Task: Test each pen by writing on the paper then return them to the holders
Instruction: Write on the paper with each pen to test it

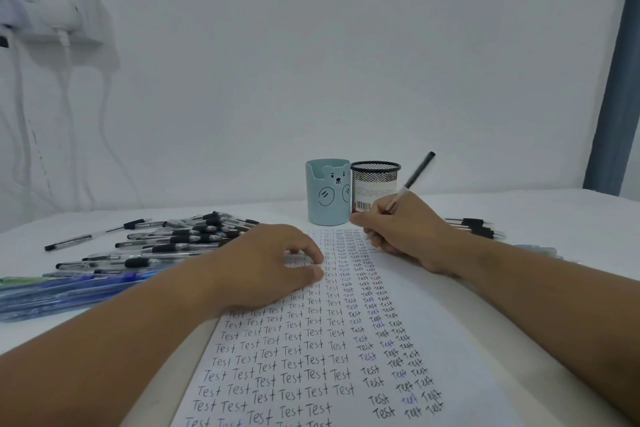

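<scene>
Writing near the top of the paper [346, 350], just before the blue bear holder [327, 196], the right hand [405, 229] pinches a black pen [412, 180]. The left hand [263, 263] rests on the sheet, fingers loosely curled, empty. A steady sheet and light strokes should prove the ink best.

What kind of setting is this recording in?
Probably a home or small-office desk against a plain wall: a white table, two desk pen holders, a bear-faced cup and a mesh cup, and a wall socket with white cables plugged in.
</scene>
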`<state>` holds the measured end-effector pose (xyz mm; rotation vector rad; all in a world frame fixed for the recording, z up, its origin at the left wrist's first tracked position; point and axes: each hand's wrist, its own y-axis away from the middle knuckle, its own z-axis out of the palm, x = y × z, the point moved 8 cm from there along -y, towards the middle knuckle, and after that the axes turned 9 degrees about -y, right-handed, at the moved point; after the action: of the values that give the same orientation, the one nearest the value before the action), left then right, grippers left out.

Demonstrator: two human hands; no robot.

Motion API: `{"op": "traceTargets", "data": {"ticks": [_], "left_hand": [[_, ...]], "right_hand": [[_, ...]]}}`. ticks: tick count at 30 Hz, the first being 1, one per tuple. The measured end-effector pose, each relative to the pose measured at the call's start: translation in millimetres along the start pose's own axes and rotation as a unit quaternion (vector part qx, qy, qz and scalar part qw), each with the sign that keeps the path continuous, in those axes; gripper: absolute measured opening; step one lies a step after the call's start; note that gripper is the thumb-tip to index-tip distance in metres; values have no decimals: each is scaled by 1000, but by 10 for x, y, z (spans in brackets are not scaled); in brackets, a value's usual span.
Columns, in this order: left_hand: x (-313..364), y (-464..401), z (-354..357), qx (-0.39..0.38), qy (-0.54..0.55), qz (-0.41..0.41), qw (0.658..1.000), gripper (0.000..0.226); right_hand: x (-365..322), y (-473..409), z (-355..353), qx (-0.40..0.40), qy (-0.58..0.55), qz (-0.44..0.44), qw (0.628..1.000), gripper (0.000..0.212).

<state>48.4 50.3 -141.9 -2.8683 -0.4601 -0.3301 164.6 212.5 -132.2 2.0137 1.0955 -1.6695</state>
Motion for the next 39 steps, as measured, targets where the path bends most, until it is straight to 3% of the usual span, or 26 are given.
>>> {"op": "traceTargets", "data": {"ticks": [7, 27, 33, 39], "left_hand": [[-31, 12, 20, -12, 7, -3, 1000, 24], [-36, 2, 32, -21, 3, 2, 1000, 26], [-30, -1, 31, -22, 1, 1, 1000, 26], [-29, 16, 30, -29, -2, 2, 1000, 28]], "right_hand": [[-80, 6, -20, 1, 135, -75, 988, 39], [-14, -39, 18, -21, 156, -69, 985, 35], [-36, -31, 61, -41, 181, -81, 979, 25], [-51, -30, 43, -33, 187, -100, 977, 31]]}}
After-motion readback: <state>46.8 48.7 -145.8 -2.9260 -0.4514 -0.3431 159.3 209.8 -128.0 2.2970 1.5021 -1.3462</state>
